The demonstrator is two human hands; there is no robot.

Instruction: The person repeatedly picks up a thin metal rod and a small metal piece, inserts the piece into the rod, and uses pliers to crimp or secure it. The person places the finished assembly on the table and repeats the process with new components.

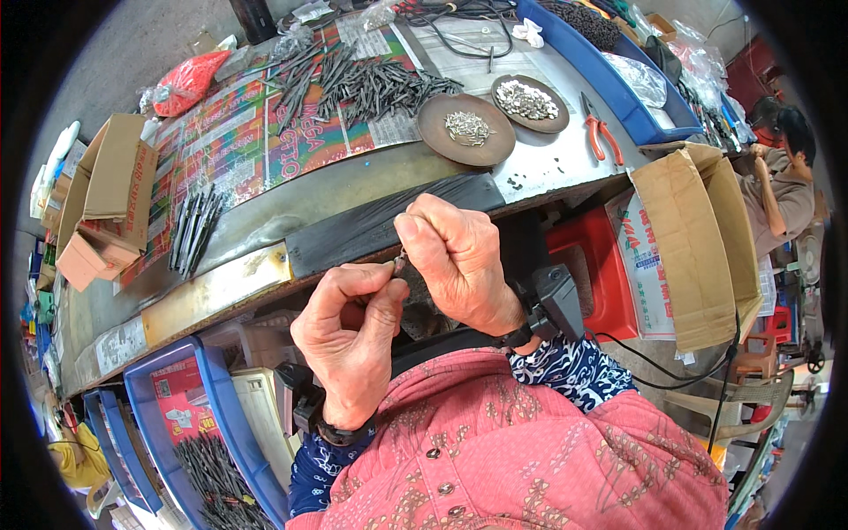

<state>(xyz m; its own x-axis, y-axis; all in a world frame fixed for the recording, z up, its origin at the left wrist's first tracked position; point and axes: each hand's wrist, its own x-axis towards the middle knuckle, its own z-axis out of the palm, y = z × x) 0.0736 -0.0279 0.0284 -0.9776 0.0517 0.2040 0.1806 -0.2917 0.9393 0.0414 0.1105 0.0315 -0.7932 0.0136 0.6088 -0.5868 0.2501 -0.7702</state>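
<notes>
Close together in front of my chest, at the table's near edge, my left hand and my right hand are both closed in a pinch. A tiny dark piece shows between the left fingertips, right beside the right fingers. Its kind is too small to make out, and the right fingers hide whatever they grip. Beyond the hands stand a brown round dish of small silvery metal parts and a second dish of pale metal pieces. Many thin black strips lie heaped on printed sheets, with a small bundle nearer on the left.
Red-handled pliers lie right of the dishes, near a long blue tray. Cardboard boxes stand at left and right. Below the table edge, a blue crate holds black strips. Another person sits at far right.
</notes>
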